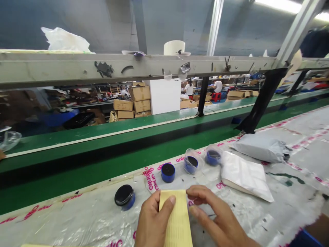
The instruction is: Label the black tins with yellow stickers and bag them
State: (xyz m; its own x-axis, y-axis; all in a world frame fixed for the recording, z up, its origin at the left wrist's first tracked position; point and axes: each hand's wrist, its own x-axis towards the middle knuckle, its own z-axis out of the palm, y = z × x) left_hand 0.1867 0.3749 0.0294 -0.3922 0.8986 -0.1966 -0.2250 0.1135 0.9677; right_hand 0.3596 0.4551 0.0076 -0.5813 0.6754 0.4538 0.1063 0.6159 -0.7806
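Note:
My left hand [153,221] grips the left edge of a pad of yellow paper [177,219], thumb lying on top. My right hand [216,216] lies just right of the pad, thumb and forefinger spread apart at its edge. Beyond them stand several blue round tins with black lids: one bare and upright [168,172], one bare and tilted [124,197], and two inside clear plastic bags [191,161] [212,157]. A white flat packet [244,176] and a grey poly mailer [259,148] lie further right.
Pink-printed plastic sheeting [257,219] covers the worktable. Behind it runs a green conveyor belt [102,164] under a metal rail [128,65] with black supports [262,99]. Stacked cardboard boxes [136,99] and two co-workers [203,87] stand far beyond.

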